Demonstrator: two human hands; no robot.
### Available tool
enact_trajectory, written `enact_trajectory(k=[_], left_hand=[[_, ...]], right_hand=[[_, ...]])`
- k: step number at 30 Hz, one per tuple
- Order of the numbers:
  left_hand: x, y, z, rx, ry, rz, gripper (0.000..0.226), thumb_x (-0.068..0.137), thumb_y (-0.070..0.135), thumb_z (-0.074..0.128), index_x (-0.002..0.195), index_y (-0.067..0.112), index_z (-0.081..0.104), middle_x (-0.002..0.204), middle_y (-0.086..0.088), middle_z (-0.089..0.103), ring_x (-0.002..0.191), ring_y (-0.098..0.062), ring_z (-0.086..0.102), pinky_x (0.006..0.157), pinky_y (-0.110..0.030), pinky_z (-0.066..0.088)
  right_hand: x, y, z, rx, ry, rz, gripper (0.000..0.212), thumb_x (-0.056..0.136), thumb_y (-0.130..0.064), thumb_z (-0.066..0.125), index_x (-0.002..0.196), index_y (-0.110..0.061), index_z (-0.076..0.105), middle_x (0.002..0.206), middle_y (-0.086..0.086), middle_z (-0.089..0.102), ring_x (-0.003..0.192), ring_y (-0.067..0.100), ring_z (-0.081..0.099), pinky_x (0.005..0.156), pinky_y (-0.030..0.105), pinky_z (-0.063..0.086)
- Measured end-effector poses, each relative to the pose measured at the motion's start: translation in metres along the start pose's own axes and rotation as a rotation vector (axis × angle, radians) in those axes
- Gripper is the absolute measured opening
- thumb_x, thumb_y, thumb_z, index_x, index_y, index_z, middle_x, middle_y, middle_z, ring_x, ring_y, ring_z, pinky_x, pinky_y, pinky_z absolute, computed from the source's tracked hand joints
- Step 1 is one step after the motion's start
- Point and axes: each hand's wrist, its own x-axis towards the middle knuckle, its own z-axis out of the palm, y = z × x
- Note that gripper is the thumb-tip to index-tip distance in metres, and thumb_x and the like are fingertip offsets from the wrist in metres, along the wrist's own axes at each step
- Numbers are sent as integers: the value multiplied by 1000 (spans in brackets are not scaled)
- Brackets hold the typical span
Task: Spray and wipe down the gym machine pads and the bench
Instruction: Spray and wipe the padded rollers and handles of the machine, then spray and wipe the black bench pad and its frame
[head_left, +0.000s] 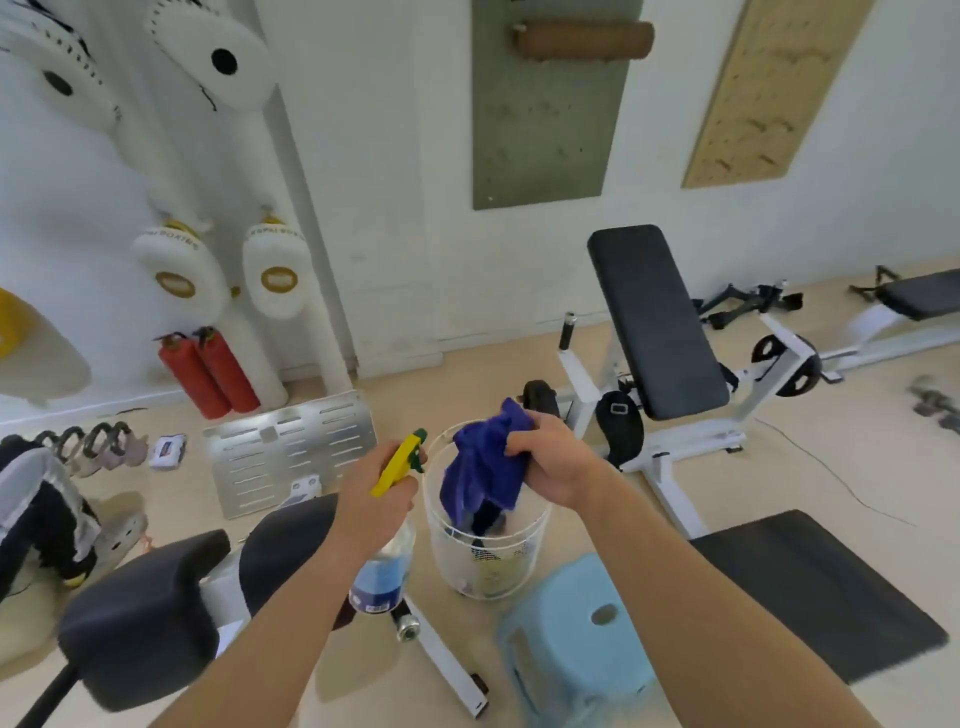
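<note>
left grip (382, 501): clenched round spray bottle (387, 561) | right grip (553, 462): bunching blue cloth (483, 467) above bucket (485, 566)

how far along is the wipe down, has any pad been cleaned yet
It looks like the very start. The left hand holds the spray bottle and the right hand holds a blue cloth over the clear bucket. Neither touches a pad. The black pads at lower left and the upright bench pad show no visible wetness, so all spraying and wiping seems left to do.
</note>
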Motion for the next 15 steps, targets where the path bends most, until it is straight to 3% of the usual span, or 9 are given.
enact_trajectory(k=[3,8,11,15], left_hand=[[-3,11,11,23,-54,59,31,82,6,58,97,30,70,91,2,72,80,-25,66,73,-47,58],[-15,34,43,0,-84,123,38,85,-4,57,96,31,68,86,6,68,74,-24,62,71,-53,57],[-23,52,70,-35,-67,145,32,87,3,58,94,33,66,83,-2,66,76,-34,62,71,-59,57],[-34,90,108,-114,-4,134,24,88,8,58,91,31,65,77,-3,65,76,-34,63,75,-57,56]], right_hand=[[-33,-9,-15,89,125,-103,28,91,10,49,113,1,63,103,19,69,90,30,68,77,39,58],[-83,-7,-37,319,317,-140,21,96,-16,56,113,-7,64,103,15,70,85,28,66,76,37,52],[-104,2,-53,344,500,-131,28,95,-31,61,113,-11,63,94,10,73,79,25,66,71,32,51],[-119,21,-78,390,708,58,56,81,-58,69,114,-13,63,104,14,72,89,30,65,85,37,50]])
